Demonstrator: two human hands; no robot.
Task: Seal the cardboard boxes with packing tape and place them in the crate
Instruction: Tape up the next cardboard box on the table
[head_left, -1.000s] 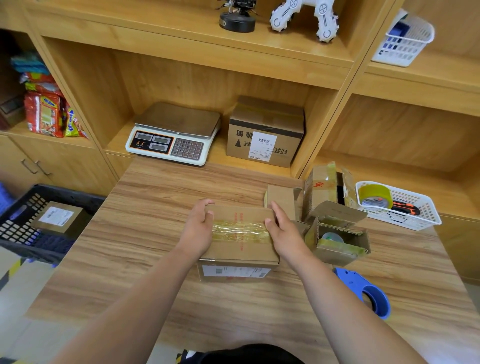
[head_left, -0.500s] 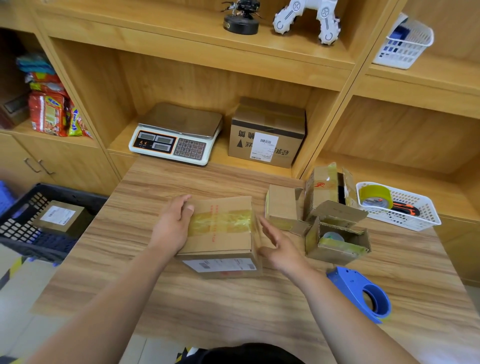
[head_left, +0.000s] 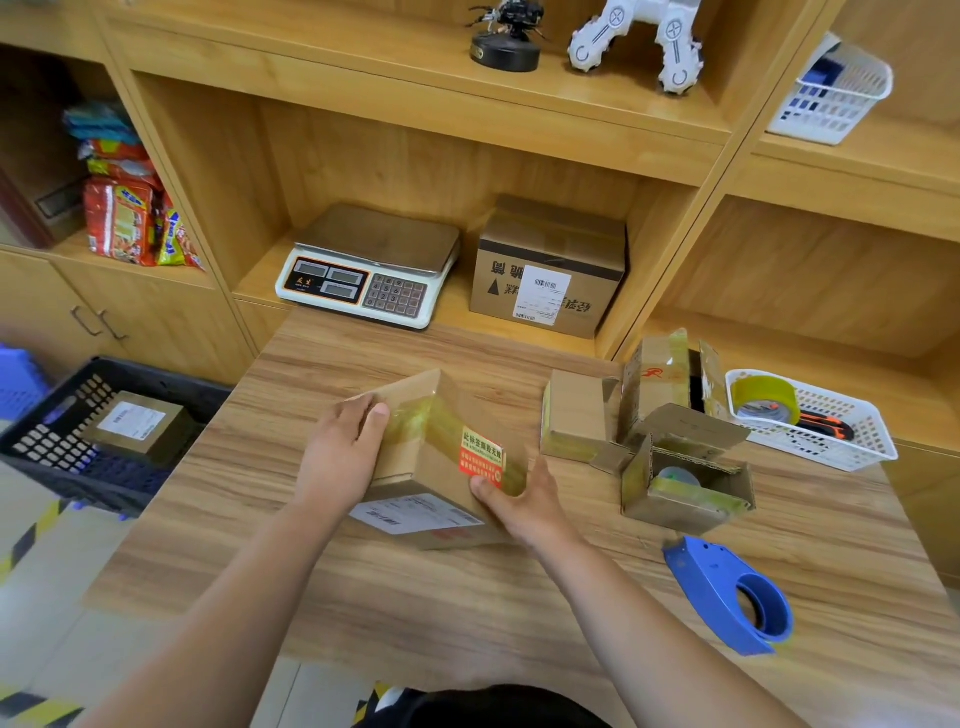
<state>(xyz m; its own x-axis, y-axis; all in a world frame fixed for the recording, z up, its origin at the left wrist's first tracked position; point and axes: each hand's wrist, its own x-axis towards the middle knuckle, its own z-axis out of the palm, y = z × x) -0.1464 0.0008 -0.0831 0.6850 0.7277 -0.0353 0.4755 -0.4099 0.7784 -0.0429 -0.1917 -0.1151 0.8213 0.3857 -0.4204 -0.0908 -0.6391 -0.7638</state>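
Note:
A taped cardboard box (head_left: 441, 441) is tilted up above the wooden table (head_left: 467, 597), held between both hands. My left hand (head_left: 340, 457) grips its left side over the yellowish tape. My right hand (head_left: 519, 506) holds its lower right corner by a red sticker. A black crate (head_left: 47, 441) stands on the floor at the left with one labelled box (head_left: 137, 426) inside. A blue tape dispenser (head_left: 732, 592) lies on the table at the right. Open cardboard boxes (head_left: 680, 478) and a small closed box (head_left: 574, 415) sit to the right.
A white basket (head_left: 831, 436) holding a tape roll (head_left: 769, 402) and an orange cutter stands at the far right. On the shelf behind are a weighing scale (head_left: 369, 270) and a larger labelled box (head_left: 548, 267). Snack packets (head_left: 130, 218) fill the left shelf.
The taped box has slid left across the table and is now lifted and turned, its right side facing up. Both hands moved with it.

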